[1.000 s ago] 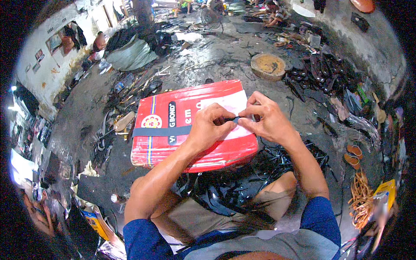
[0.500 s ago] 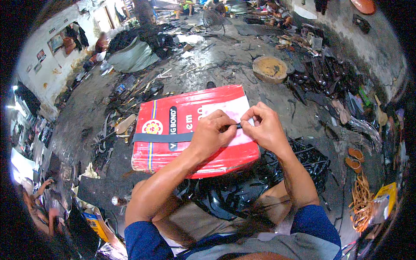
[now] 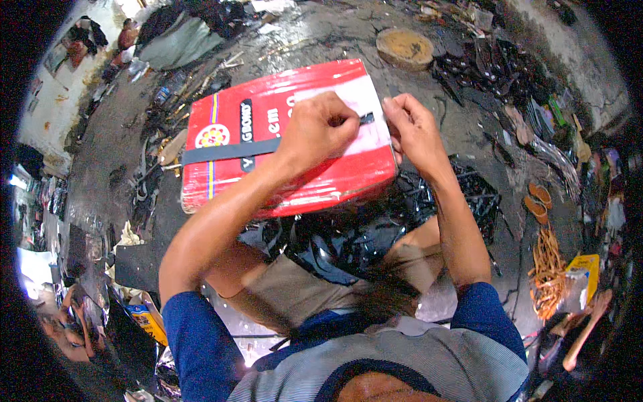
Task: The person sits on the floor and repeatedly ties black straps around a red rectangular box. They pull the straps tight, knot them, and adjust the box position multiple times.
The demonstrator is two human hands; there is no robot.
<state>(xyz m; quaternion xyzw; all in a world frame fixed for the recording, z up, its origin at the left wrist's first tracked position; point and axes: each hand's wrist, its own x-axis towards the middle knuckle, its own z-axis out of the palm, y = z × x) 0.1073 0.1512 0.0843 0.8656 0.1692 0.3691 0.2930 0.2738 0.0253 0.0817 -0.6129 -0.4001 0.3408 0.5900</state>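
A red box [image 3: 301, 191] with a white panel lies across the space in front of my knees. A flat dark grey strap [image 3: 228, 151] runs over its top from the left edge. My left hand [image 3: 318, 130] is closed on this strap, fingers curled and thumb pressed in. A short black end of the strap shows past the thumb on the white panel. At the box's right edge is my right hand [image 3: 418, 134], apart from the strap. Its fingers are bent but spread, and I see nothing held; some fingertips are partly hidden.
Glossy black strips [image 3: 335, 244] lie between my legs and the box. A round wooden block [image 3: 405, 48] stands beyond, beside a dark pile [image 3: 492, 74]. Tan strips [image 3: 550, 275] and brown sandals [image 3: 538, 203] lie at right. Other people's limbs show at both lower edges.
My right hand has come off the strap end and moved to the box's right edge. The left hand still grips the strap. The view has tilted down, so the box appears higher.
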